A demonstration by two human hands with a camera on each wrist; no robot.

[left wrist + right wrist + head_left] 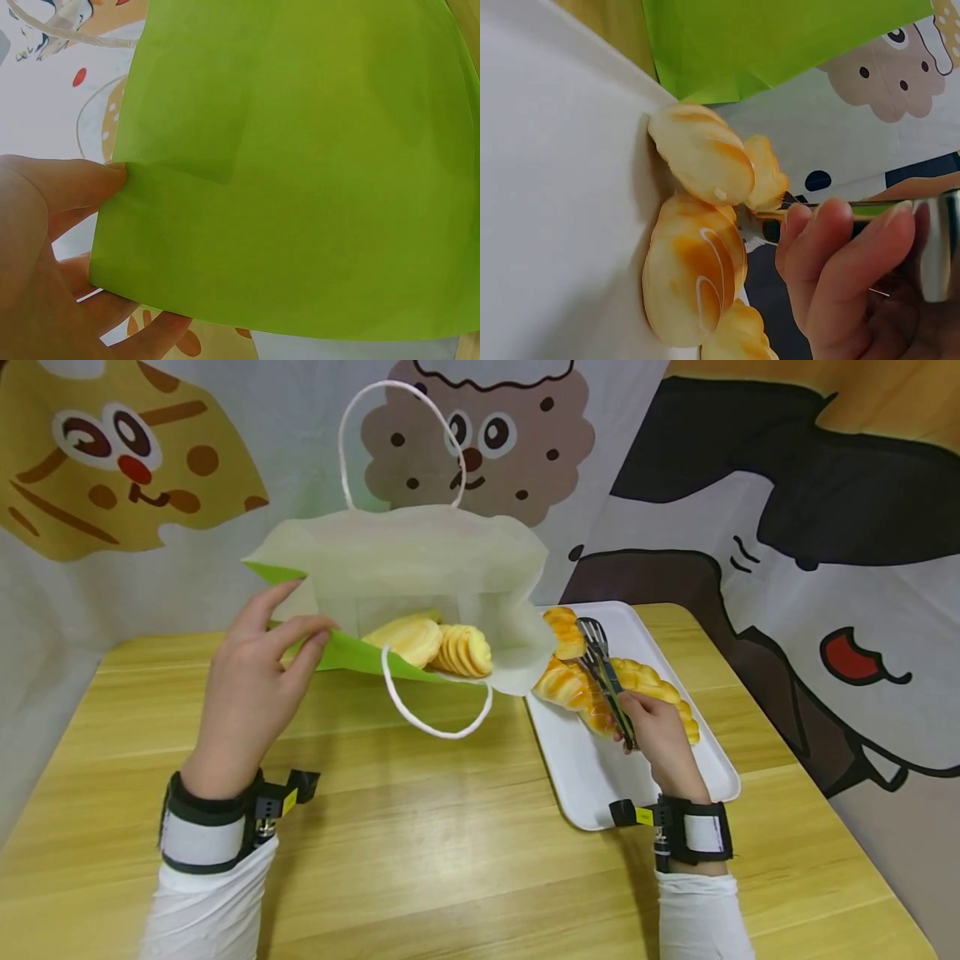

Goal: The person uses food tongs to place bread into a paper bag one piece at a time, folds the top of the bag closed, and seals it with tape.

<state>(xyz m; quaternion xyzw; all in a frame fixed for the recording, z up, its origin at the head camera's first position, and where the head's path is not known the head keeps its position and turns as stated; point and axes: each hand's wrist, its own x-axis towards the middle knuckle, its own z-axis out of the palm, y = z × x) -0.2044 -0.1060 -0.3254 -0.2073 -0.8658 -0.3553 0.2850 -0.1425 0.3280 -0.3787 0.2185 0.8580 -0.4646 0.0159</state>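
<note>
My left hand (251, 693) pinches the near left corner of a green paper bag's rim between thumb and fingers. This bag (420, 552), pale inside, gapes toward me with bread (408, 639) and a ridged roll (468, 650) inside. My right hand (660, 731) grips metal tongs (611, 681), whose tips reach over the bread on a white tray (600, 789). On it lie a glazed bread (566, 683), another bun (562, 631) behind it and a braided loaf (663, 685). Whether the tongs clasp any bread, I cannot tell.
Two white cord handles (401, 714) stand out from the bag, one upright behind, one hanging in front. A wooden table (420, 852) lies beneath everything. Behind it hangs a cloth with cartoon prints (480, 452).
</note>
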